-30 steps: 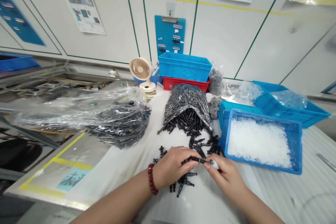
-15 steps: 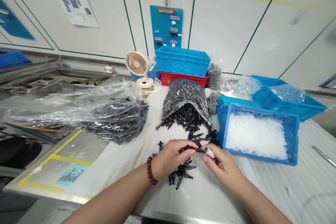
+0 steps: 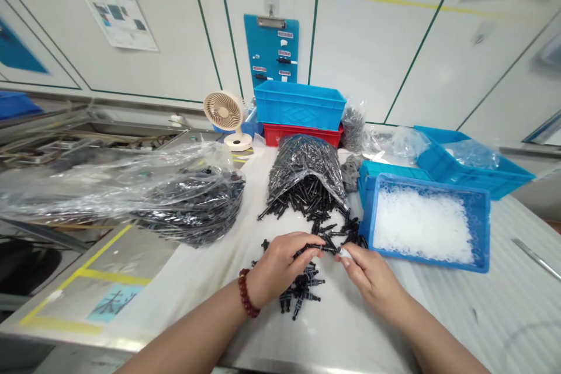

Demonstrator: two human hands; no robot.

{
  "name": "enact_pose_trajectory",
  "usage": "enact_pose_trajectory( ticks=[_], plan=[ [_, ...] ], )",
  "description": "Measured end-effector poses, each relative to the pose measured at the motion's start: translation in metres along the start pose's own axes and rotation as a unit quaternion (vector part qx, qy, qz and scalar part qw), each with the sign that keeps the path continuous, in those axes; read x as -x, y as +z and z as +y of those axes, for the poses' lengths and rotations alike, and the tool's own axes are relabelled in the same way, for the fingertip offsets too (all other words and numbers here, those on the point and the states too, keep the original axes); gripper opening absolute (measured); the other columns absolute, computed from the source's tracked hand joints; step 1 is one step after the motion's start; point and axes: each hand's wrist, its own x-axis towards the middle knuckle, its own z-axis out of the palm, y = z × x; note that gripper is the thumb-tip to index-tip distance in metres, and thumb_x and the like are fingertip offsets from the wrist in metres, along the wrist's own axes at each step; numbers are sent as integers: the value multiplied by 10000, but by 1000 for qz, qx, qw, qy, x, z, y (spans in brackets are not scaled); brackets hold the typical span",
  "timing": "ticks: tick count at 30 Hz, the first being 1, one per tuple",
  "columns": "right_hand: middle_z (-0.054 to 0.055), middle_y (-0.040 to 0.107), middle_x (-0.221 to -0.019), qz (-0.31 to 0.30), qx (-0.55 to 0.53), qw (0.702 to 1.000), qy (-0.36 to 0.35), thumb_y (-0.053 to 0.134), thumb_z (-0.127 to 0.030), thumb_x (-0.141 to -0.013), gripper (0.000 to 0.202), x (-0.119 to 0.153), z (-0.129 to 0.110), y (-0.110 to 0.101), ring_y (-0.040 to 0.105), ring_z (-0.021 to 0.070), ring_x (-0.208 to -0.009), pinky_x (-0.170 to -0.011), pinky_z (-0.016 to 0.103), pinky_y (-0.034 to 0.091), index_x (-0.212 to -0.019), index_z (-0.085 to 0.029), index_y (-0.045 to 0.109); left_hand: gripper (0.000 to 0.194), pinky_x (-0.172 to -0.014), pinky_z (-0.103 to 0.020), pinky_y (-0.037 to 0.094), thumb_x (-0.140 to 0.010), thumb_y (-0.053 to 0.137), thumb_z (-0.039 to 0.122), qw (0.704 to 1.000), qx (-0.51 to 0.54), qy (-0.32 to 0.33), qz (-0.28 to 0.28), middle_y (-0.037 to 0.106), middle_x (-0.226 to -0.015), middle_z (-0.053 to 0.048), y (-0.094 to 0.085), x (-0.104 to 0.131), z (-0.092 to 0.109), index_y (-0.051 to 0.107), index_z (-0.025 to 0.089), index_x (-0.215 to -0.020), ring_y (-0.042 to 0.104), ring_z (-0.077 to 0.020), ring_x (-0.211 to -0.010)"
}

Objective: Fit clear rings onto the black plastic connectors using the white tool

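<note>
My left hand (image 3: 287,260) pinches a slim black rod (image 3: 323,247) that points right. My right hand (image 3: 370,274) is closed on a white cylindrical tool (image 3: 344,253), whose dark tip meets the rod's right end. Below my left hand lies a pile of black parts with light rings (image 3: 302,292). Beyond the hands, more black rods (image 3: 311,196) spill from the mouth of a clear bag (image 3: 307,155). To the right, a blue bin (image 3: 485,234) holds many small white translucent rings (image 3: 423,225).
A large plastic bag of black parts (image 3: 193,204) lies at left. Behind stand a beige fan (image 3: 223,111), a blue crate (image 3: 300,105) on a red one (image 3: 280,134), and another blue crate (image 3: 504,172) at right. A metal strip (image 3: 537,257) lies far right.
The camera view has shifted slightly. The white tool in my right hand has turned to line up more with the rod, and my right fingers now cover more of it.
</note>
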Motion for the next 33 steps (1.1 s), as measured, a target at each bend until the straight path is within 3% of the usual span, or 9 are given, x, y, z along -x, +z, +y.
enact_pose_trajectory(
  ticks=[6, 13, 33],
  plan=[
    [-36, 421, -555, -15, 56, 998, 9, 310, -305, -864, 251, 0, 2, 3, 386, 107, -504, -491, 217, 273, -638, -212, 365, 190, -768, -223, 479, -886, 457, 200, 999, -28, 37, -25, 668, -883, -45, 3, 2, -1, 613, 156, -986, 614, -134, -804],
    [-29, 446, -530, -53, 148, 987, 40, 364, -251, -817, 207, 0, -3, 4, 435, 115, -494, -489, 230, 237, -617, -205, 394, 189, -788, -234, 470, -899, 428, 187, 991, -81, 51, -93, 643, -889, -39, 6, 2, -4, 581, 169, -1009, 589, -133, -817],
    [-29, 462, -500, -60, 161, 983, 64, 416, -302, -824, 254, 0, -5, 9, 418, 102, -463, -473, 231, 189, -594, -200, 445, 217, -760, -231, 475, -917, 394, 231, 990, -74, 53, -106, 648, -811, -37, 9, 3, 0, 595, 161, -960, 596, -130, -764]
  ],
)
